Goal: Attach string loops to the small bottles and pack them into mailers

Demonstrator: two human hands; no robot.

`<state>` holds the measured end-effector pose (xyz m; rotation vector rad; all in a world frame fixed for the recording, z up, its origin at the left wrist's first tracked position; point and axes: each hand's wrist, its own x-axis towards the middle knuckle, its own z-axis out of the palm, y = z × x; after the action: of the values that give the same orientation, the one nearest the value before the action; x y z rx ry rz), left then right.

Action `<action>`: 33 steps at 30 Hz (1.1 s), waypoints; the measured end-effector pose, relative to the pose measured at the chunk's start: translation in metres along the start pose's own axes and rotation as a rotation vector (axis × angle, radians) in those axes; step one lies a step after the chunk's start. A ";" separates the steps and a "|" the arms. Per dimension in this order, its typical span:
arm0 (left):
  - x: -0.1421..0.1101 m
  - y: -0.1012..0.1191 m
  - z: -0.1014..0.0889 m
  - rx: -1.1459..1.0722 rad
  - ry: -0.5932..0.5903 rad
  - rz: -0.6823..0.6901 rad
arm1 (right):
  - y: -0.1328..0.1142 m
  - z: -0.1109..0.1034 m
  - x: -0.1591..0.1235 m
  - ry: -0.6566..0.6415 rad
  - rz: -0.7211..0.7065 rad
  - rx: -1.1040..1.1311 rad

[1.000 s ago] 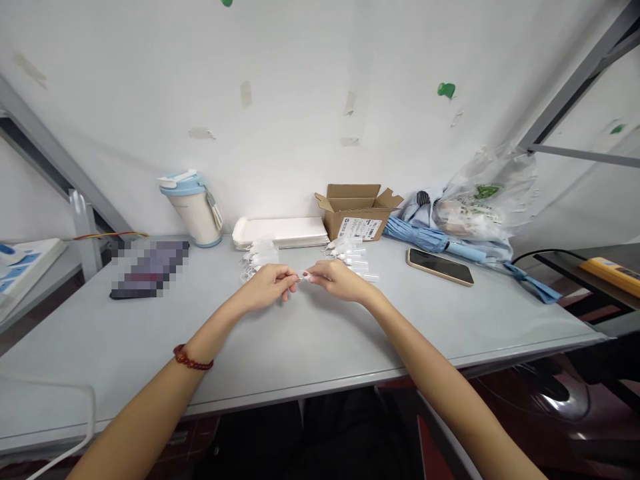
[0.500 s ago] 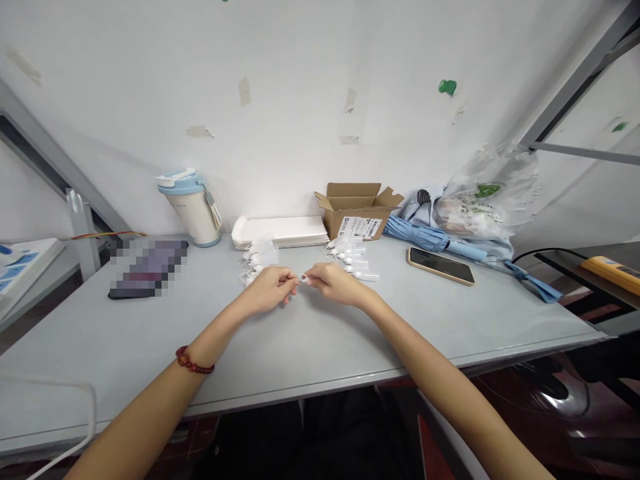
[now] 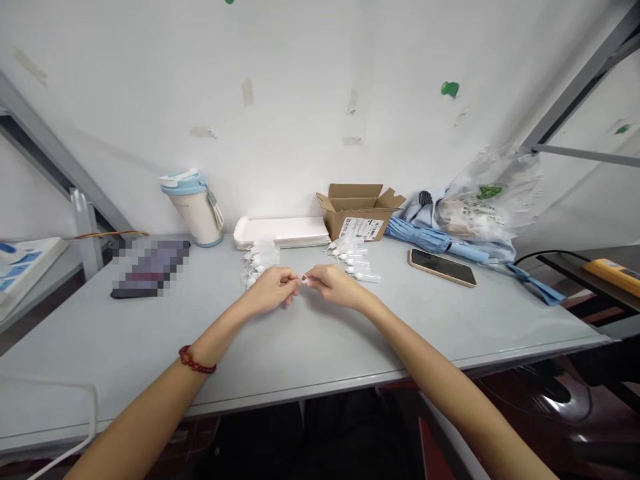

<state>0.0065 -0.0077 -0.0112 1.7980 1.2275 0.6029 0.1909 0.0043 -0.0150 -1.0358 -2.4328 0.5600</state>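
Observation:
My left hand [image 3: 271, 288] and my right hand [image 3: 333, 284] meet over the middle of the grey table [image 3: 310, 340]. Both pinch one small clear plastic piece with a white end [image 3: 303, 280] between their fingertips. A heap of similar small clear pieces [image 3: 260, 258] lies just behind my left hand. Another group of small clear tubes with white caps [image 3: 356, 261] lies just behind my right hand. A red bead bracelet [image 3: 196, 361] is on my left wrist.
At the back stand a blue-lidded white jug [image 3: 196, 209], a stack of white trays [image 3: 283, 231] and an open cardboard box [image 3: 358, 211]. A phone [image 3: 441, 267], a folded blue umbrella [image 3: 440, 241] and a plastic bag [image 3: 487, 197] lie right. A blurred dark object [image 3: 150, 268] lies left.
Both hands stay pinched together on the small piece; they have barely shifted. The view has moved slightly.

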 end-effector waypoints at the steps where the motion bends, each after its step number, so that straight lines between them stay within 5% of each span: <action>1: 0.000 0.000 0.000 -0.005 -0.003 0.003 | 0.001 0.001 0.000 -0.001 -0.006 -0.001; 20: 0.004 -0.003 -0.015 -0.024 0.009 -0.033 | -0.001 0.001 0.002 0.040 0.059 0.128; 33: 0.002 0.003 -0.030 -0.102 0.172 0.007 | 0.007 -0.007 0.003 0.167 0.076 0.146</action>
<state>-0.0140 0.0054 0.0071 1.6939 1.2805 0.8240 0.1971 0.0123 -0.0125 -1.0727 -2.1816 0.6394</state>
